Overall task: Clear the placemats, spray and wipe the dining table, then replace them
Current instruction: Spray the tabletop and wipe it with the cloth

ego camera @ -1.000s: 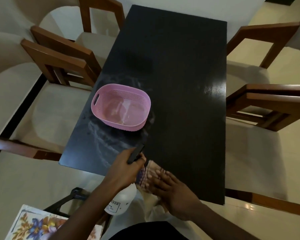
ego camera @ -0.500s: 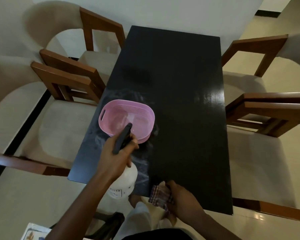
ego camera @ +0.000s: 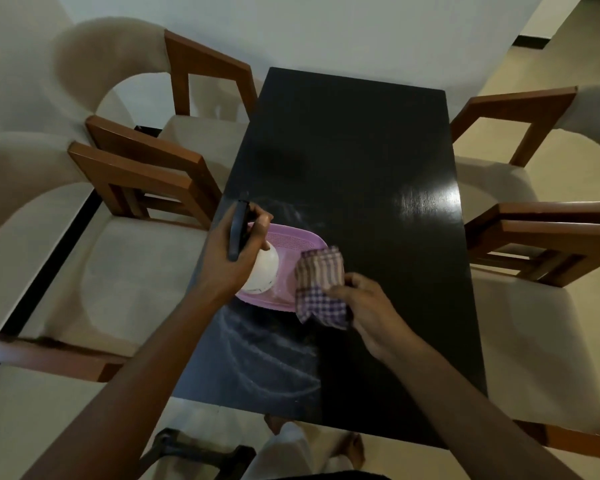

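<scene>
The black dining table (ego camera: pixel 368 174) carries pale wet streaks near its front left. A pink plastic basket (ego camera: pixel 284 292) sits on the left half. My left hand (ego camera: pixel 232 258) grips a white spray bottle (ego camera: pixel 262 273) by its black trigger head and holds it inside the basket. My right hand (ego camera: pixel 371 313) holds a checked purple-and-white cloth (ego camera: pixel 321 284) over the basket's right rim. No placemats lie on the table.
Wooden chairs with cream seats stand along both sides: two on the left (ego camera: pixel 146 174) and two on the right (ego camera: pixel 541 237). A dark stool frame (ego camera: pixel 194 452) is below the table's near edge, beside my feet. A white wall runs along the far end.
My left hand carried the spray bottle forward from the near edge into the pink basket. My right hand lifted the cloth off the table's near edge and brought it up to the basket.
</scene>
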Action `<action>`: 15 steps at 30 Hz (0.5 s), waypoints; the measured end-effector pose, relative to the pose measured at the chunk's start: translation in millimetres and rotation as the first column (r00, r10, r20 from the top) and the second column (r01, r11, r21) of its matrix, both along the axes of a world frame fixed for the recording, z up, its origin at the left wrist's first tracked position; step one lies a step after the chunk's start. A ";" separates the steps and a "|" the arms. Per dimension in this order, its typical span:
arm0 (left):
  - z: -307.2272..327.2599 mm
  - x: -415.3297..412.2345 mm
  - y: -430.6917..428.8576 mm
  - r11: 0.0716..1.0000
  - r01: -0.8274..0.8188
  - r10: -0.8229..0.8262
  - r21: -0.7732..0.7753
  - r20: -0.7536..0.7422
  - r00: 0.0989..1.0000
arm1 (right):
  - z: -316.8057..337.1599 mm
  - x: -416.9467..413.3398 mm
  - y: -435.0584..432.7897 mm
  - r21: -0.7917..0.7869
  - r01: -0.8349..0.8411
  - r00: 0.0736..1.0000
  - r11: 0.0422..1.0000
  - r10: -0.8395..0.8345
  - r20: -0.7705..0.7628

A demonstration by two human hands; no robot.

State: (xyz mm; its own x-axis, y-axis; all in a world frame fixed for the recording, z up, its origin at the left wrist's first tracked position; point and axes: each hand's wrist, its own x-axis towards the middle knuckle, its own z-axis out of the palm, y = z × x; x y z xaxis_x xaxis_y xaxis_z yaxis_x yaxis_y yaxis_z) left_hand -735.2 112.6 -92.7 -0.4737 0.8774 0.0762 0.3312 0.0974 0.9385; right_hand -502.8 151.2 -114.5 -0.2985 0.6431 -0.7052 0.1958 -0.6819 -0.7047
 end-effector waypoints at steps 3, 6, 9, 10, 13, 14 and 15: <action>-26.2 -13.1 12.8 0.999 0.046 -0.047 -0.023 -0.009 0.999 | -7.2 -43.5 23.6 0.017 0.054 0.998 0.998 -0.054 0.033; -42.1 -19.4 15.9 0.991 0.134 -0.134 -0.005 -0.066 0.989 | -28.1 -75.9 42.0 0.002 -0.009 0.993 1.000 0.008 0.115; -52.1 -22.7 19.0 0.982 0.182 -0.185 -0.053 -0.079 0.980 | -52.0 -97.9 49.3 -0.077 -0.066 0.980 0.995 0.079 0.181; -55.8 -25.3 21.6 0.978 0.197 -0.202 -0.067 -0.074 0.977 | -59.2 -103.0 50.4 -0.090 -0.056 0.976 0.994 0.074 0.203; -66.0 -33.7 25.2 0.966 0.241 -0.247 -0.093 -0.061 0.967 | -69.6 -112.6 50.7 -0.133 0.019 0.975 0.991 0.011 0.221; -68.8 -35.3 24.4 0.964 0.250 -0.255 -0.093 -0.052 0.966 | -69.8 -114.3 50.4 -0.151 0.037 0.976 0.988 -0.004 0.216; -70.9 -36.8 23.2 0.963 0.256 -0.260 -0.091 -0.041 0.965 | -71.4 -116.0 50.6 -0.167 0.048 0.978 0.985 -0.012 0.209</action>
